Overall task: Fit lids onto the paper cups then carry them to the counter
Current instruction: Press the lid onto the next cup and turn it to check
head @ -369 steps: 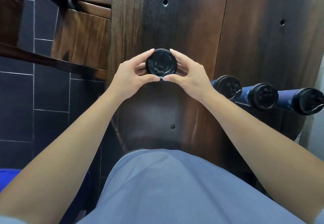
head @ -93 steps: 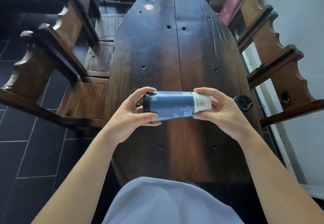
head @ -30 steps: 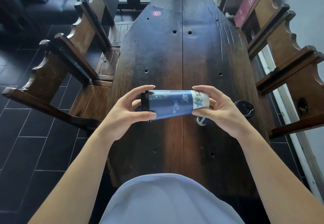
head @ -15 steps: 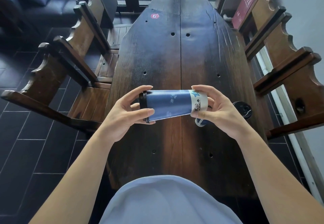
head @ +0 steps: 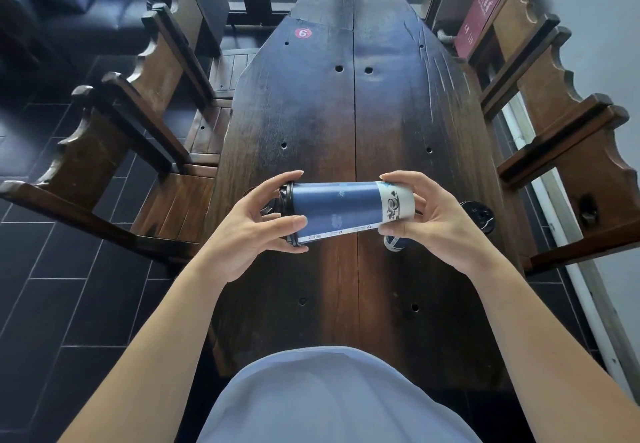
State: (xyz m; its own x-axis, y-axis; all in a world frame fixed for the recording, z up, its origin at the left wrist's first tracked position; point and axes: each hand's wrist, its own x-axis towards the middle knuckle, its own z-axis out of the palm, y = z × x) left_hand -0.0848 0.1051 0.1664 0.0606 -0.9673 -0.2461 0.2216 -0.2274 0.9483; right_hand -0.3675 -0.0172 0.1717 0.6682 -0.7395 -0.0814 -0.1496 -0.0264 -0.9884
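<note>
change: cup has rolled in my hands since half a second ago; the printed strip along its lower side faces me now, and the teapot print on the white band has come round. Same hold, same spot above the surface. Reads as me turning it to check the lid seat all the way round.
meaning: my call is that the lid is on and I'm in the inspection step; carrying to the counter not started.
paper cup [head: 341, 212]: blue, lying sideways in the air between both hands, lid end to my left, white-banded base end to my right. Not touching the surface [head: 349, 113].
lid [head: 286, 212]: black, on the cup mouth; rim looks seated on the side I can see, far side hidden by my fingers.
left hand [head: 254, 228]: grip clamped on the lid end, thumb on the near side of the cup wall, fingers curled over the top of the rim.
right hand [head: 436, 221]: grip clamped on the base end, fingers wrapped over the white band.
cup contents: can't tell; lid covers the mouth.
other cup [head: 396, 242]: blue-and-white bit showing just under my right hand; mostly hidden, lid state unknown.
lidded cup [head: 481, 218]: black top near the right edge of the surface, beyond my right hand; contents not visible.
</note>
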